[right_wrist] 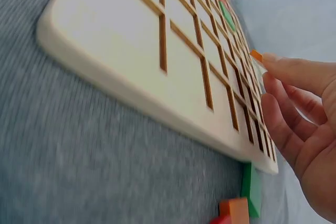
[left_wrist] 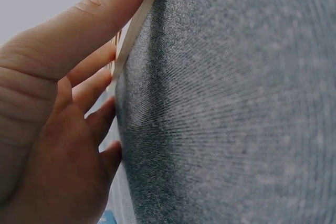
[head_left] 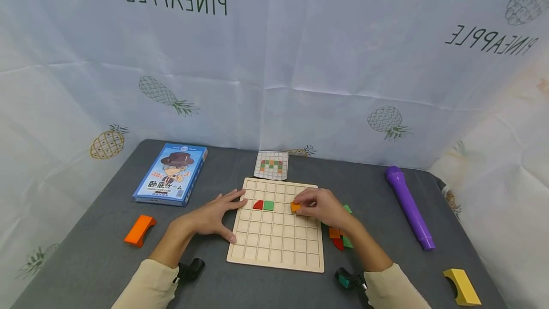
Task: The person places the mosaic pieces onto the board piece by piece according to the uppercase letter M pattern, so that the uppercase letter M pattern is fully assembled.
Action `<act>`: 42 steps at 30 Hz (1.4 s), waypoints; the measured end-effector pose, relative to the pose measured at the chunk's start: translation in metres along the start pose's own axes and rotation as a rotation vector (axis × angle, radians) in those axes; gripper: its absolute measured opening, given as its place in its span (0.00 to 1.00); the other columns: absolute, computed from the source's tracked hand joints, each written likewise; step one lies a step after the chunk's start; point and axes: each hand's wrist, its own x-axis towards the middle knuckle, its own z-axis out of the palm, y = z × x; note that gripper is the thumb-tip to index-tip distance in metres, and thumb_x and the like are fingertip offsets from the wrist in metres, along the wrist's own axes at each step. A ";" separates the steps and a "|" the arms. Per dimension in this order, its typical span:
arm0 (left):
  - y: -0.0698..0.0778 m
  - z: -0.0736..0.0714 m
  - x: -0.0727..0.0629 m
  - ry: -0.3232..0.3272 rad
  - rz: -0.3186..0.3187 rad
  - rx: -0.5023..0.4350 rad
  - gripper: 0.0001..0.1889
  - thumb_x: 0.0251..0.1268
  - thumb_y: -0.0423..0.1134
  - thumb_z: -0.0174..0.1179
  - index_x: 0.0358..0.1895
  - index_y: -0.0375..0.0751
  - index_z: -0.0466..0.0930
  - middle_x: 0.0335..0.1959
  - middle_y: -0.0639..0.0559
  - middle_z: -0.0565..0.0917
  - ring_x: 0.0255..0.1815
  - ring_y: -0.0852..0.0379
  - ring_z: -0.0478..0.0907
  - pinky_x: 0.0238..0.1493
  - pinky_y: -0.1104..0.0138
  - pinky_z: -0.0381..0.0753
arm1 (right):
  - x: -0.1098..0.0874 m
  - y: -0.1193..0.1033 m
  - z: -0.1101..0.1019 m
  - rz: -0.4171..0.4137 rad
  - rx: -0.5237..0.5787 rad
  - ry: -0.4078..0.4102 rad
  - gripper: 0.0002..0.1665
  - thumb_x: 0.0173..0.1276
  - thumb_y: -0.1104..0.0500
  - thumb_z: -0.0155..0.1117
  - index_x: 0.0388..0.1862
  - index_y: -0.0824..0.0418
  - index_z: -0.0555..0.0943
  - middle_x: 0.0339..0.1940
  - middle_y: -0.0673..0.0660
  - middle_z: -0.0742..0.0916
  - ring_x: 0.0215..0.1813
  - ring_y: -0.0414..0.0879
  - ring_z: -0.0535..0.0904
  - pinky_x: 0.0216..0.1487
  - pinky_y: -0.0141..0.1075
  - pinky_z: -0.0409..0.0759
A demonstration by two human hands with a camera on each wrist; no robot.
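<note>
A square wooden grid board (head_left: 274, 242) lies on the dark tabletop. In its second row sit a red quarter-round tile (head_left: 258, 205) and, right beside it, a green square tile (head_left: 268, 205). My right hand (head_left: 319, 206) pinches an orange tile (head_left: 295, 207) over the board, right of the green one; in the right wrist view the orange tile (right_wrist: 256, 55) shows at the fingertips. My left hand (head_left: 214, 218) is spread along the board's left edge, thumb and fingers touching it. Loose green, orange and red tiles (head_left: 335, 233) lie by the board's right edge, partly hidden by my right forearm.
Behind the board lies a pattern card (head_left: 271, 165). A blue game box (head_left: 170, 174) and an orange arch block (head_left: 139, 231) are at left. To the right are a purple microphone-shaped stick (head_left: 409, 208) and a yellow arch block (head_left: 462, 287). A printed cloth hangs behind the table.
</note>
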 end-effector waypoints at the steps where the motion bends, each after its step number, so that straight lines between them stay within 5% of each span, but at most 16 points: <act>1: 0.000 0.000 0.000 0.001 -0.003 0.000 0.56 0.48 0.51 0.80 0.80 0.36 0.59 0.85 0.39 0.48 0.86 0.31 0.40 0.79 0.29 0.36 | 0.002 -0.001 0.001 -0.004 0.003 0.000 0.14 0.66 0.57 0.74 0.50 0.53 0.90 0.56 0.54 0.89 0.50 0.44 0.84 0.47 0.29 0.84; 8: 0.001 -0.001 0.000 0.002 0.000 -0.006 0.56 0.48 0.50 0.80 0.79 0.36 0.59 0.85 0.38 0.48 0.86 0.31 0.40 0.79 0.29 0.35 | 0.011 -0.009 0.007 -0.035 0.043 0.006 0.15 0.66 0.58 0.74 0.52 0.53 0.90 0.57 0.54 0.88 0.45 0.39 0.83 0.45 0.29 0.84; 17: 0.001 -0.001 -0.001 -0.001 0.008 -0.005 0.56 0.49 0.50 0.80 0.79 0.34 0.59 0.85 0.37 0.48 0.85 0.30 0.40 0.80 0.30 0.35 | 0.017 -0.013 0.015 -0.043 0.072 0.006 0.15 0.66 0.61 0.73 0.52 0.56 0.89 0.55 0.56 0.89 0.49 0.43 0.85 0.47 0.29 0.85; 42: 0.001 0.000 0.001 0.000 0.021 -0.005 0.55 0.49 0.50 0.80 0.79 0.34 0.59 0.85 0.36 0.48 0.85 0.29 0.40 0.79 0.29 0.35 | 0.024 -0.016 0.040 -0.018 -0.013 0.092 0.12 0.61 0.65 0.76 0.45 0.59 0.91 0.42 0.54 0.90 0.34 0.34 0.78 0.36 0.26 0.79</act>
